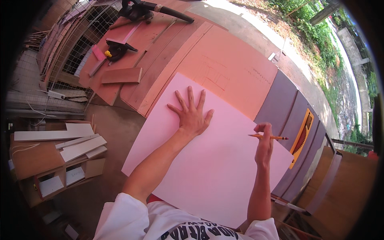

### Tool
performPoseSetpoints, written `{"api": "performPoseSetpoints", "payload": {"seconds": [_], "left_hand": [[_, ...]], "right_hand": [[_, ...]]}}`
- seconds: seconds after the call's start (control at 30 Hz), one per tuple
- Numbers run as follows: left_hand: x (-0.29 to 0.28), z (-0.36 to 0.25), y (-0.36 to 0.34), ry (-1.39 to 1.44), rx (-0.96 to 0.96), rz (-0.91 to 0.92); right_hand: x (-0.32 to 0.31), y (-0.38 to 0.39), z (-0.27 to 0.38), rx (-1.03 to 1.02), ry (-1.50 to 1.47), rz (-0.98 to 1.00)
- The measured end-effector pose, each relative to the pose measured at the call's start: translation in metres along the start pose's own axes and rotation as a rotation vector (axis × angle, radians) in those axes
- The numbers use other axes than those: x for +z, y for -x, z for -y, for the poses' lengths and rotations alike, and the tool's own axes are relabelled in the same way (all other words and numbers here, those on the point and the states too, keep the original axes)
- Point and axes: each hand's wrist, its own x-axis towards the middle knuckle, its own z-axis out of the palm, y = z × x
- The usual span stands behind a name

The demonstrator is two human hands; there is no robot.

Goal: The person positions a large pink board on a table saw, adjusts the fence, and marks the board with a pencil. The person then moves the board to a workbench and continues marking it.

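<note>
A large white board (pixel 192 172) lies flat in front of me, its near edge against my shirt. My left hand (pixel 192 114) presses on its upper left part, palm down and fingers spread. Over the board's right side is my right hand (pixel 264 146), its fingers closed around an orange pencil (pixel 279 138). The pencil sits crosswise, its tip toward the left, seemingly off the surface. Under the board's far edge is an orange-looking tabletop (pixel 236 60) with pencilled lines and faint writing. A yellow, saw-like tool with a toothed edge (pixel 307 124) rests just beyond the board's right corner.
A circular saw (pixel 117 50), a short plank (pixel 122 76) and a black blower (pixel 138 11) occupy the far left of the table. On the left, white offcuts (pixel 82 146) are piled on a wooden cabinet (pixel 36 162). Wire mesh (pixel 76 32) stands behind. Dark grey slats (pixel 286 108) extend right.
</note>
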Motion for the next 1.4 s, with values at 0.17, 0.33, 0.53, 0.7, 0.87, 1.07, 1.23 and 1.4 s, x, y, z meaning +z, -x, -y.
{"api": "performPoseSetpoints", "payload": {"seconds": [0.17, 0.33, 0.53, 0.7, 0.87, 1.07, 1.23, 1.4], "left_hand": [[-0.017, 0.003, -0.002, 0.09, 0.01, 0.042], [-0.016, 0.009, -0.003, 0.035, 0.008, 0.048], [-0.023, 0.016, -0.015, 0.141, 0.065, 0.195], [-0.009, 0.018, -0.021, 0.024, 0.086, 0.276], [-0.015, 0.018, -0.027, 0.107, 0.056, 0.386], [-0.007, 0.022, -0.022, 0.276, 0.072, 0.237], [0.007, 0.021, -0.011, 0.313, 0.023, 0.106], [0.007, 0.023, -0.012, 0.316, 0.017, 0.068]], "right_hand": [[0.149, -0.081, 0.071, 0.141, -0.531, 0.256], [0.238, -0.143, 0.056, 0.0, -0.417, 0.431], [0.284, -0.16, 0.022, 0.13, -0.19, 0.388], [0.293, -0.163, 0.026, 0.164, -0.136, 0.351], [0.291, -0.168, 0.022, 0.241, -0.074, 0.396], [0.289, -0.171, 0.025, 0.217, -0.023, 0.416], [0.294, -0.174, 0.026, 0.212, 0.056, 0.41], [0.298, -0.173, 0.023, 0.103, 0.134, 0.423]]}}
